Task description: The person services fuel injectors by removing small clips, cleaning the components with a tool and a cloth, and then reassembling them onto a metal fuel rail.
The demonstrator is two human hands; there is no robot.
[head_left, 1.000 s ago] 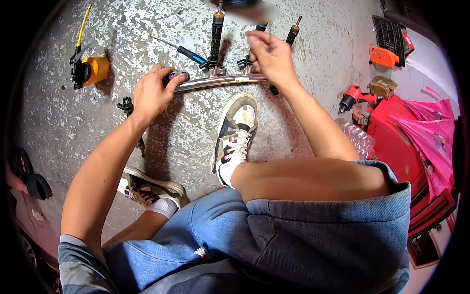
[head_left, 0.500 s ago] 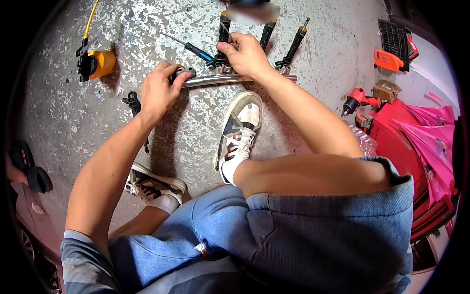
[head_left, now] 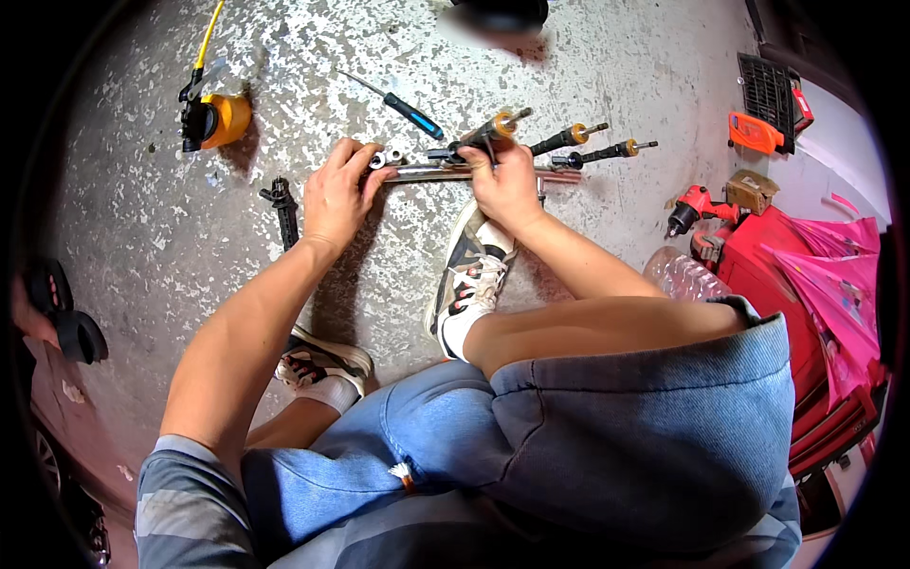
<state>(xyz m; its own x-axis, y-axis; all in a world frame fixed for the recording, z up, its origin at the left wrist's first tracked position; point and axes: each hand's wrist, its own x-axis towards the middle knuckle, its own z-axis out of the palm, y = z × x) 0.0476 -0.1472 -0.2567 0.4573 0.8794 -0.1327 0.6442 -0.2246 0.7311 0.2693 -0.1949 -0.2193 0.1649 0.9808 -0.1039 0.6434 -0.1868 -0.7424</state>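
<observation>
A shiny metal fuel rail (head_left: 431, 174) is held just above the floor in front of my shoe. My left hand (head_left: 336, 194) is closed around its left end, thumb along the tube, beside a round metal port (head_left: 378, 160). Several black fuel injectors with amber ends stick out from the rail, the nearest injector (head_left: 479, 136) tilted up, another injector (head_left: 559, 140) and a third injector (head_left: 611, 152) pointing right. My right hand (head_left: 510, 190) is closed by the nearest injector with a thin metal tool between thumb and fingers; the fingers partly hide it.
A blue-and-black screwdriver (head_left: 412, 115) lies beyond the rail. On the left are a loose injector (head_left: 284, 213) and a yellow spray bottle (head_left: 227, 119). To the right are a red impact wrench (head_left: 697, 209), a clear plastic bottle (head_left: 684, 275) and a red tool chest (head_left: 758, 251).
The rail has turned so its injectors now lean right and upward instead of pointing away. My right hand has come lower and nearer the rail. The view has shifted slightly.
</observation>
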